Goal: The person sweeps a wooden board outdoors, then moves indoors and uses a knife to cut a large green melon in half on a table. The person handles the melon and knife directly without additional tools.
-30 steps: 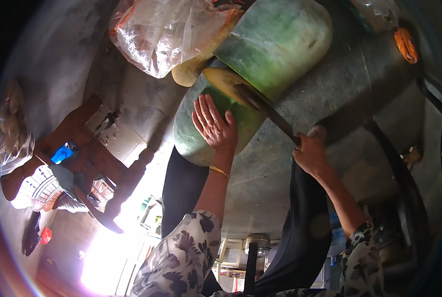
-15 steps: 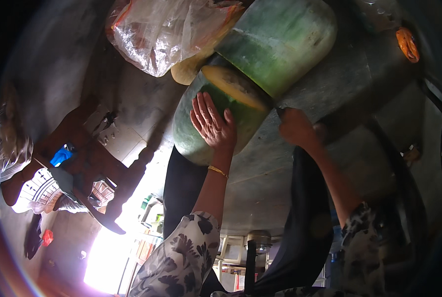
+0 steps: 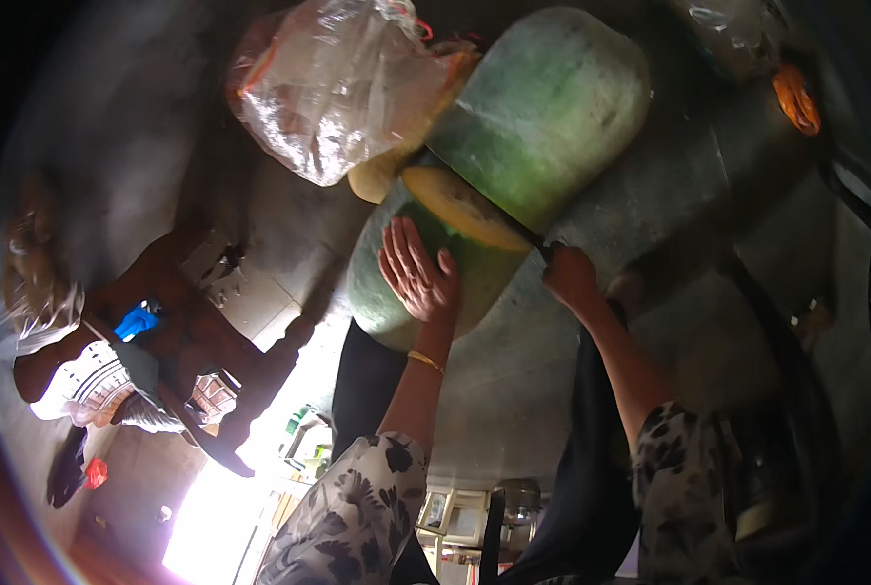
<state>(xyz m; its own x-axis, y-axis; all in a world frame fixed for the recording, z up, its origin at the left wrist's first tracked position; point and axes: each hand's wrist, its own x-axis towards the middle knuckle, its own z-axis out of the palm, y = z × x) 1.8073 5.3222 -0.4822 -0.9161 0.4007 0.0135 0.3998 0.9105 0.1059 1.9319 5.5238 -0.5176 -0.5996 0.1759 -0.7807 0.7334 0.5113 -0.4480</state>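
Observation:
A large pale-green winter melon lies in two big parts on the floor. My left hand [image 3: 421, 278] rests flat on the rind of the near part [image 3: 377, 292], its fingers stretched out and nearly together. The far part [image 3: 557, 107] sits close behind it, to the upper right. My right hand [image 3: 570, 276] is closed round the dark handle of a knife [image 3: 515, 223]. Its dark blade runs along the gap between the parts, beside the yellowish cut face [image 3: 455, 203] of the near one; how deep it reaches is hidden.
A clear plastic bag [image 3: 318, 88] covers something beyond the melon, beside a small yellowish piece [image 3: 371, 180]. To the left stands a brown wooden bench [image 3: 260, 375] holding a blue item [image 3: 139, 320] and a patterned cloth. An orange bundle [image 3: 796, 99] lies at far right.
The view has shifted slightly, so the melon sits lower in it. The knife blade shows more plainly along the cut face. My left hand stays on the rind.

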